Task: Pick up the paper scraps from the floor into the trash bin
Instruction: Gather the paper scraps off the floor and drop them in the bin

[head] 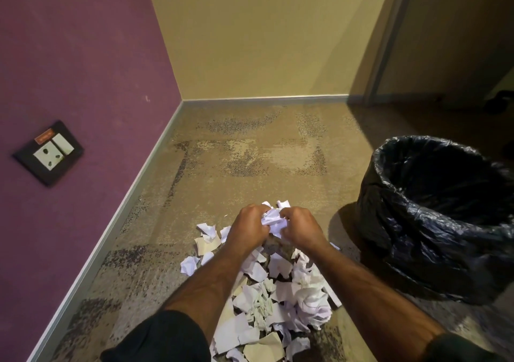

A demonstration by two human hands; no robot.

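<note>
A heap of torn and crumpled white paper scraps [281, 300] lies on the carpet in front of me. My left hand [247, 228] and my right hand [300, 229] are pressed together above the far end of the heap, both closed around one bunch of crumpled scraps [274, 218]. The trash bin [395, 239], lined with a black plastic bag, stands to the right of my hands with its mouth open and tilted toward me. Its inside is dark, so what it holds is hidden.
A purple wall with a socket plate [48, 153] runs along the left, with a grey skirting board [111, 239] at its foot. A yellow wall closes the far side. Patterned carpet [250, 153] stretches between heap and walls. A dark doorway opens at the upper right.
</note>
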